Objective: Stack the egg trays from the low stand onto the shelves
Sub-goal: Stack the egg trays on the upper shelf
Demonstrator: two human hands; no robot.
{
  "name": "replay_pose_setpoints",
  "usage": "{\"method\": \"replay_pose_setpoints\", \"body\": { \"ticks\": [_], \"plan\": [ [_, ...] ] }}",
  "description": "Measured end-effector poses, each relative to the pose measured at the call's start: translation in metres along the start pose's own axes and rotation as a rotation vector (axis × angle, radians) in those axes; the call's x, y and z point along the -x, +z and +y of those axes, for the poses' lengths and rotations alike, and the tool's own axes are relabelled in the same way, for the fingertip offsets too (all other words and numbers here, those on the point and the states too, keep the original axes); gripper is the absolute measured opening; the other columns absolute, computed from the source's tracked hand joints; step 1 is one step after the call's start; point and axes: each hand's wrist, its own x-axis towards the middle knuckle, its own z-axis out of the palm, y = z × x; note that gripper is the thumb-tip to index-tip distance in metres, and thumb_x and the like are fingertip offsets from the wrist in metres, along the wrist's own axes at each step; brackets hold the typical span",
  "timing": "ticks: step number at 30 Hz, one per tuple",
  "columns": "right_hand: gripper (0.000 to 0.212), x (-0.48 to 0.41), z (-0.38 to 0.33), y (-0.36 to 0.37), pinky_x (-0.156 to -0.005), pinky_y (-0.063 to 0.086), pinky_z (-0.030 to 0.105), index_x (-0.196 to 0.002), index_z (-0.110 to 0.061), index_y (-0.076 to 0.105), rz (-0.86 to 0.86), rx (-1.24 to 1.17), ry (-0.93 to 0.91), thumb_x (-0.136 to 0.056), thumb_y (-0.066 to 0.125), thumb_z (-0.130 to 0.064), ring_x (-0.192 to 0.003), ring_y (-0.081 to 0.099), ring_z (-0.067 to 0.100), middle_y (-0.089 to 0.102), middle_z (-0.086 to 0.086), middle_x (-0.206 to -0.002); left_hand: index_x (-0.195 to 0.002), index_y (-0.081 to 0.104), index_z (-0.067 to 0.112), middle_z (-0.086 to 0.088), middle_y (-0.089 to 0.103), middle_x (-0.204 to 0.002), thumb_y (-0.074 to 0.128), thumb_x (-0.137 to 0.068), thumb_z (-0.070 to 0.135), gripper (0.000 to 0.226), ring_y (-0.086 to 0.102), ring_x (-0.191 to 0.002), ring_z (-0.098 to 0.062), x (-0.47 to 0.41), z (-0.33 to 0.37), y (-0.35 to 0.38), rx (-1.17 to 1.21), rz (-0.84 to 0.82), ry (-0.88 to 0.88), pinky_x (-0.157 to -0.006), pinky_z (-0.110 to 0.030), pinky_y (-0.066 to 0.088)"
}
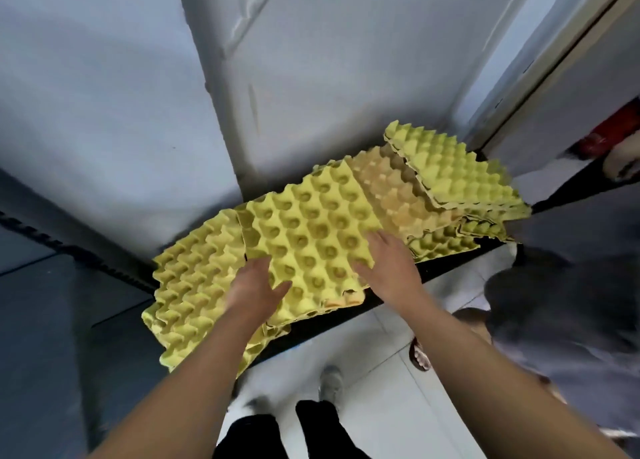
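Observation:
Several yellow egg trays lie overlapping on a low black stand [450,268]. The middle yellow tray [311,230] lies cups up. My left hand [254,287] grips its near left edge, thumb on top. My right hand [388,264] rests flat, fingers straight, on its near right corner. A bumps-up yellow tray [194,285] lies under it at the left and overhangs the stand's edge. A tan tray [391,188] and another yellow tray [460,171] lie behind at the right.
A pale grey wall and pillar [311,60] rise right behind the stand. White tiled floor [374,348] lies below, with my feet [329,382] on it. A person in dark grey clothes [568,306] crouches at the right. A dark surface [52,303] fills the left.

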Motion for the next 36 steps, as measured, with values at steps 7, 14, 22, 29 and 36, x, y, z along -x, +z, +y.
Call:
{"method": "replay_pose_setpoints", "body": {
  "ticks": [7,14,22,29,36],
  "plan": [
    [0.073,-0.044,0.035,0.019,-0.112,0.032,0.047,-0.147,-0.022,0.027,-0.134,-0.048,0.07,-0.088,0.061,-0.048,-0.141,0.024,0.032,0.025,0.015,-0.152,-0.151,0.032,0.022,-0.005,0.029,-0.156,0.064,-0.091,0.045,0.072,0.044,-0.133,-0.027,-0.038,0.011,0.035,-0.01,-0.053,-0.1,-0.102,-0.042,0.043],
    [0.081,-0.063,0.046,0.029,-0.111,0.034,0.045,-0.15,-0.028,0.021,-0.163,-0.128,0.114,-0.085,0.067,-0.044,-0.138,0.032,0.032,0.026,0.018,-0.151,-0.15,0.034,0.028,-0.013,0.057,-0.133,0.072,-0.083,0.047,0.08,0.059,-0.116,-0.03,-0.058,0.007,0.044,0.128,-0.029,-0.217,-0.086,-0.039,0.051],
    [0.074,-0.067,0.04,0.013,-0.105,0.037,0.037,-0.147,-0.018,0.034,-0.03,-0.197,0.149,-0.084,0.07,-0.036,-0.132,0.037,0.024,0.039,0.008,-0.145,-0.135,0.052,0.04,-0.003,0.061,-0.129,0.077,-0.08,0.04,0.06,0.063,-0.103,-0.024,-0.056,0.01,0.035,0.324,0.039,-0.235,-0.082,-0.037,0.054],
    [0.071,-0.078,0.042,-0.04,-0.097,0.041,0.036,-0.144,-0.026,0.038,0.073,-0.218,0.181,-0.083,0.072,-0.036,-0.125,0.046,0.022,0.047,0.002,-0.139,-0.141,0.045,0.039,0.0,0.055,-0.136,0.078,-0.078,0.042,0.071,0.057,-0.115,-0.027,-0.061,0.03,0.02,0.406,0.073,-0.094,-0.09,-0.047,0.052],
    [0.07,-0.084,0.038,-0.084,-0.102,0.038,0.036,-0.143,-0.028,0.041,0.119,-0.378,0.089,-0.081,0.073,-0.036,-0.129,0.043,0.016,0.047,-0.005,-0.142,-0.148,0.038,0.027,-0.001,0.028,-0.157,0.077,-0.078,0.046,0.083,0.02,-0.144,-0.029,-0.049,0.047,-0.02,0.359,0.261,-0.109,-0.116,-0.046,0.026]
  ]
}}
